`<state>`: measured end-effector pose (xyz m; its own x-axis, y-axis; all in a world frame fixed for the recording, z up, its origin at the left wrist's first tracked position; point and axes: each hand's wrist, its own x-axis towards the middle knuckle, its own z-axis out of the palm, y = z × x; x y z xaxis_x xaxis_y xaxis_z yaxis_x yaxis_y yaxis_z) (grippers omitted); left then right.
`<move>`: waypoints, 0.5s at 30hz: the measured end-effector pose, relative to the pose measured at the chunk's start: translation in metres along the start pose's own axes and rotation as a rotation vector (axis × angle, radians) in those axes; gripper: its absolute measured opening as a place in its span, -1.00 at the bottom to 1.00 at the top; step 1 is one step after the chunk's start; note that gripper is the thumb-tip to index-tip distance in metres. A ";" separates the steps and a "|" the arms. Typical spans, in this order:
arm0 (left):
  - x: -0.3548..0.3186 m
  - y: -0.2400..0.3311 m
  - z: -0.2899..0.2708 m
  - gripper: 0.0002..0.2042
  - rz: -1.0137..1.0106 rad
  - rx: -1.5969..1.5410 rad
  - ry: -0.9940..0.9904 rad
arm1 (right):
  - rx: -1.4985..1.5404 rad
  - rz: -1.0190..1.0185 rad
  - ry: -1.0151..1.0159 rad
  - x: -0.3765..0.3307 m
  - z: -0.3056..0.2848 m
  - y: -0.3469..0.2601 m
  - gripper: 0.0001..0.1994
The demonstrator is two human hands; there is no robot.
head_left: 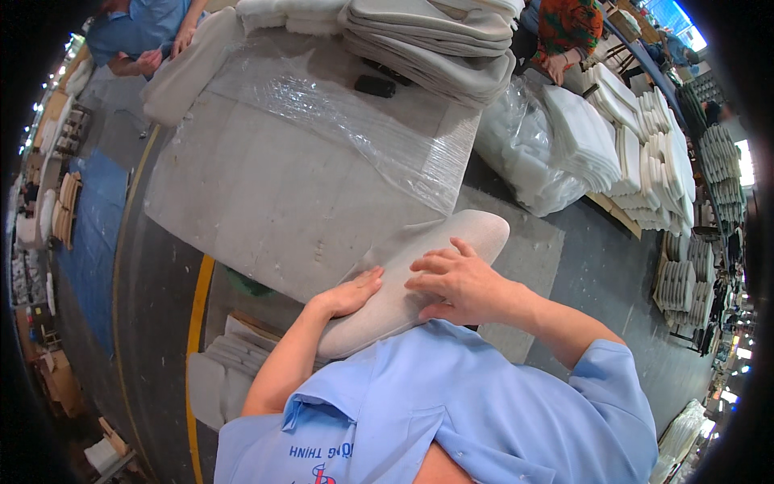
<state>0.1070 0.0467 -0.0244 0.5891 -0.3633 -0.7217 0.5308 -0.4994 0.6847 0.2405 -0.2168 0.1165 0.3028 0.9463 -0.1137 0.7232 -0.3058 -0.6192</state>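
A light grey padded cushion (pixel 395 305), long with rounded ends, lies slantwise against my body at the near edge of the worktable (pixel 242 189). Flat on its left side rests my left hand (pixel 353 295), fingers stretched out. My right hand (pixel 458 282) is over the cushion's right part with its fingers spread and slightly bent; whether every fingertip touches the fabric I cannot tell. Neither hand is wrapped round anything. The cushion's lower edge is partly hidden by my blue shirt.
Clear plastic film (pixel 322 121) covers the table's far part, beside a small black object (pixel 375 86). Grey padded pieces (pixel 427 44) are piled behind. Co-workers' hands (pixel 556 68) show at the far sides. White pads (pixel 576 133) stand stacked right; grey pieces (pixel 218 387) lie below left.
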 end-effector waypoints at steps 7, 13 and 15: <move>0.005 -0.004 0.003 -0.31 0.026 0.010 0.008 | -0.152 0.121 0.115 -0.006 -0.030 0.030 -0.84; 0.002 -0.003 0.002 -0.32 0.017 0.010 0.004 | 0.088 -0.225 0.059 -0.012 0.003 0.002 -0.87; 0.002 -0.001 0.002 -0.31 0.013 0.015 -0.001 | 0.068 -0.220 0.067 -0.013 0.007 0.002 -0.87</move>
<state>0.1063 0.0450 -0.0264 0.5956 -0.3708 -0.7125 0.5139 -0.5058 0.6928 0.2336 -0.2292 0.1112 0.1849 0.9795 0.0804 0.7333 -0.0830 -0.6748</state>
